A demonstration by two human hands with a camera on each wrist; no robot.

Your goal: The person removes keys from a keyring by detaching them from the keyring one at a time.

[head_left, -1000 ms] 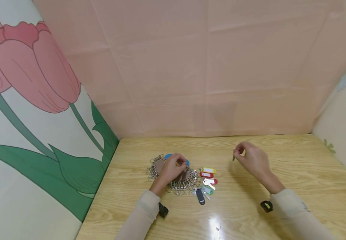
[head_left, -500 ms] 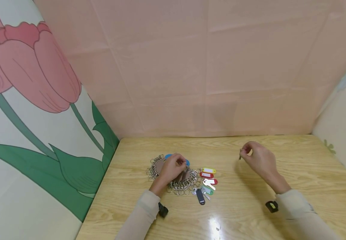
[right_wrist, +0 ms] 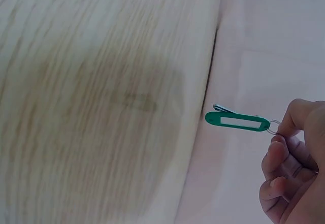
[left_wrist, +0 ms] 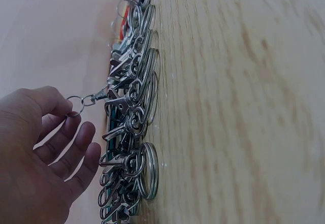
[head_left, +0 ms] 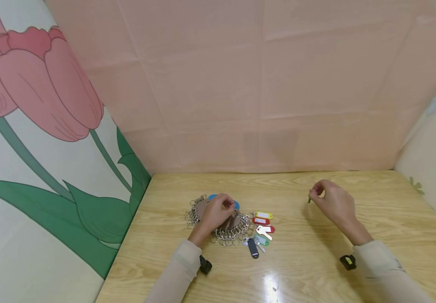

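My left hand [head_left: 218, 210] is over a brown round-ended key holder [head_left: 201, 207] edged with many metal clips and rings. In the left wrist view its thumb and forefinger pinch a split ring [left_wrist: 76, 106] linked to one of the clips. Out to the right, my right hand [head_left: 334, 203] is raised above the table. Its thumb and finger pinch the small ring of a green key tag [right_wrist: 238, 122], which has a white label. A key [right_wrist: 223, 109] shows partly behind that tag.
Beside the holder lie a yellow tag [head_left: 263, 215], two red tags, a green tag [head_left: 262, 240] and a dark tag [head_left: 253, 248], with keys among them. Blue discs [head_left: 236, 205] show at the holder's far side. A pink cloth [head_left: 218, 105] hangs behind the wooden table [head_left: 297, 277].
My right hand has moved steadily to the right with the green key tag, away from the holder. The left hand has stayed in place.
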